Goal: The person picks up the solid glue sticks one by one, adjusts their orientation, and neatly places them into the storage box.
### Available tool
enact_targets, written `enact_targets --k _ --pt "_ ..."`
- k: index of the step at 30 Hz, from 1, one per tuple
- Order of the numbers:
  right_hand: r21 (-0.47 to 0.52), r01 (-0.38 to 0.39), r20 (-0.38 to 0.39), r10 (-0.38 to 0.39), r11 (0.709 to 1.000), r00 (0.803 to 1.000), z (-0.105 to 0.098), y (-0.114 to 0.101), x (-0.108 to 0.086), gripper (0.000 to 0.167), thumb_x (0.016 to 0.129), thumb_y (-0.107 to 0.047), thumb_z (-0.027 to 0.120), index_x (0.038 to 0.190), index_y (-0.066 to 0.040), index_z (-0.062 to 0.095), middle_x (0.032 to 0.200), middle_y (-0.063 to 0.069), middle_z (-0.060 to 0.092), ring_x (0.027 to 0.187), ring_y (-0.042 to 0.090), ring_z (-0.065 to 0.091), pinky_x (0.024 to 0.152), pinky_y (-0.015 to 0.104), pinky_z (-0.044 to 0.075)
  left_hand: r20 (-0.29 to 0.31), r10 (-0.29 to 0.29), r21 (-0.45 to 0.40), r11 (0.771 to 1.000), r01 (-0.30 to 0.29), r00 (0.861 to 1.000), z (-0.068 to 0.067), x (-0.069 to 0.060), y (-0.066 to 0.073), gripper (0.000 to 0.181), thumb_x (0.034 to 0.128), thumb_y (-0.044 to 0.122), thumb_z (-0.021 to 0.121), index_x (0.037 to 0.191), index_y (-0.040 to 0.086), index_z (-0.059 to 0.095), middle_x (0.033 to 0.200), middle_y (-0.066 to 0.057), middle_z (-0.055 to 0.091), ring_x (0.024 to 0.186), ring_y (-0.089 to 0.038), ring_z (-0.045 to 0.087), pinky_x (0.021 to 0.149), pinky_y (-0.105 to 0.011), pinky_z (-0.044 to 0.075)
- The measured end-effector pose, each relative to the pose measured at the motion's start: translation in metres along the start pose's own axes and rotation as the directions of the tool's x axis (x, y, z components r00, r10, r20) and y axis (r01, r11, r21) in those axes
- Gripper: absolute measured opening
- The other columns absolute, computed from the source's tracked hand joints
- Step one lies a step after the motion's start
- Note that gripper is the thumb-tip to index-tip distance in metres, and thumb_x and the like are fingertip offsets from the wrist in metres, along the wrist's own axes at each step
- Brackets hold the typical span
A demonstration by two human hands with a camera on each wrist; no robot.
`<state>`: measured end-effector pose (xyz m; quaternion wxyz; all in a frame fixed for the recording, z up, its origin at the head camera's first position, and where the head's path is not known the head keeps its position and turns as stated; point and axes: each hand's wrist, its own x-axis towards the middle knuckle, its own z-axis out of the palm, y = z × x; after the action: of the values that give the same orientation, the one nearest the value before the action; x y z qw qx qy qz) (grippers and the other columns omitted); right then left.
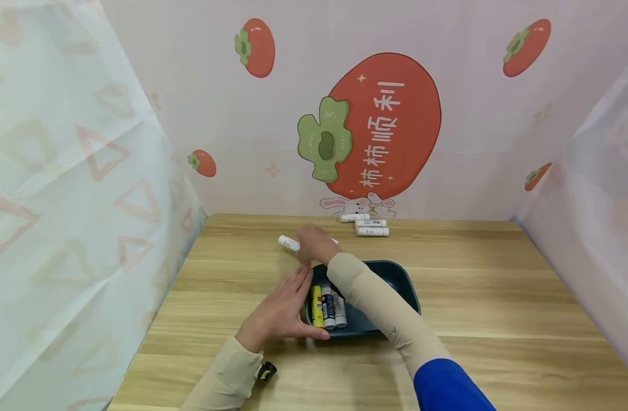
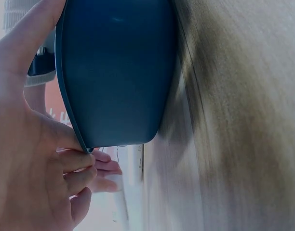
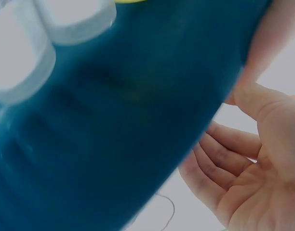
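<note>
A dark teal tray [image 1: 375, 328] holds a yellow glue stick [image 1: 317, 306], a dark-labelled one [image 1: 328, 307] and a white one [image 1: 339, 310], side by side at its left end. My left hand [image 1: 283, 311] grips the tray's left end, thumb at the near rim and fingers at the far corner. Just beyond the far rim, my right hand [image 1: 314, 242] holds a white glue stick [image 1: 289, 243], whose end pokes out to the left. Its grip is partly hidden; the right wrist view shows its palm and bent fingers [image 3: 222, 166].
Several white glue sticks [image 1: 372, 232] lie at the back of the wooden table [image 1: 488, 308]. Part of another white piece [image 1: 335, 241] shows behind the right wrist. A printed backdrop [image 1: 473, 114] closes the back, with pale sheets [image 1: 77, 200] at both sides.
</note>
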<state>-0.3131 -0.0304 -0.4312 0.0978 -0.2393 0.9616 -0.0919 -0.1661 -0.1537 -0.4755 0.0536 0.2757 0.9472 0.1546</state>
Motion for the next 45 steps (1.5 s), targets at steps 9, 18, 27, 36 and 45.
enact_targets --k 9,18,27,36,45 --pt "-0.007 -0.001 -0.080 0.000 1.000 0.997 -0.022 0.011 -0.007 0.029 0.093 -0.023 0.082 0.110 -0.004 0.069 0.101 0.010 0.069 0.086 0.022 0.062 0.078 0.036 0.058 0.013 -0.015 0.002 1.000 0.015 1.000 -0.002 0.000 0.000 0.141 0.0749 0.087 0.070 0.169 0.002 0.011 0.179 -0.014 0.004 0.167 -0.032 0.009 0.134 -0.050 0.023" --pt "0.026 -0.002 -0.123 0.006 1.000 0.992 -0.054 0.020 -0.027 0.027 0.094 -0.025 0.081 0.104 -0.003 0.068 0.092 0.008 0.067 0.079 0.021 0.064 0.071 0.034 0.058 0.017 -0.030 -0.008 1.000 0.030 0.999 -0.002 0.000 0.002 0.141 0.0736 0.087 0.071 0.169 0.003 0.012 0.179 -0.015 0.005 0.167 -0.032 0.009 0.133 -0.052 0.025" --pt "0.049 0.013 -0.192 -0.004 0.999 0.981 -0.078 0.035 -0.049 0.022 0.094 -0.022 0.080 0.101 -0.005 0.070 0.084 0.007 0.070 0.071 0.018 0.060 0.064 0.030 0.052 0.006 -0.022 0.002 1.000 0.022 1.000 0.000 0.000 0.000 0.142 0.0730 0.090 0.069 0.169 0.002 0.012 0.179 -0.014 0.004 0.167 -0.032 0.011 0.134 -0.051 0.024" --pt "0.122 -0.015 -0.240 0.044 0.992 0.970 -0.096 0.048 -0.076 0.019 0.094 -0.021 0.080 0.099 -0.003 0.080 0.080 0.007 0.074 0.062 0.019 0.062 0.055 0.026 0.052 0.015 -0.037 -0.011 0.999 0.037 0.999 0.001 0.001 0.000 0.143 0.0725 0.093 0.067 0.170 0.003 0.010 0.180 -0.013 0.004 0.167 -0.029 0.009 0.134 -0.051 0.022" --pt "0.147 -0.034 -0.284 0.075 0.989 0.956 -0.102 0.057 -0.105 0.017 0.094 -0.020 0.077 0.090 -0.003 0.079 0.077 0.008 0.072 0.078 0.025 0.059 0.060 0.029 0.051 0.018 -0.034 -0.012 0.999 0.034 0.999 0.001 0.000 -0.001 0.142 0.0738 0.091 0.068 0.169 0.003 0.011 0.179 -0.016 0.006 0.167 -0.032 0.011 0.134 -0.052 0.024"
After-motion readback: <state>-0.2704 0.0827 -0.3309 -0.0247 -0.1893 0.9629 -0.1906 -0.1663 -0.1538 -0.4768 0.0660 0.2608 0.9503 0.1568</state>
